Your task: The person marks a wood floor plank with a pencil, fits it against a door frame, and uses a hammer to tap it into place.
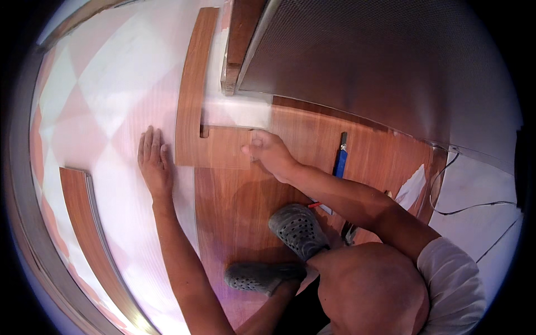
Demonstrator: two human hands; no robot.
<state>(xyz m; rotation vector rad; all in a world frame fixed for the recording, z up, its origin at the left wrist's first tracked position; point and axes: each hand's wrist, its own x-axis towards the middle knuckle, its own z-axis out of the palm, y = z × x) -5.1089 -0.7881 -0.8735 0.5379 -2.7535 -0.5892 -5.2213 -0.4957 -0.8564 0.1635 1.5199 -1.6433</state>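
Head view: what do we have in our right hand?

We pinch the right end of an L-shaped wood-grain plank, our thumb and fingers closed around its edge.

Where does that plank lie?

Its long arm runs away from us over the pale diamond-patterned floor; its short arm reaches right, beside the laid wood-grain flooring. We cannot tell whether the edges touch.

And our left hand?

We hold it palm down, fingers extended, gripping nothing, just left of the plank.

What else surrounds us?

We see stacked narrow planks farther left, and a blue utility knife on the flooring beyond our right forearm.
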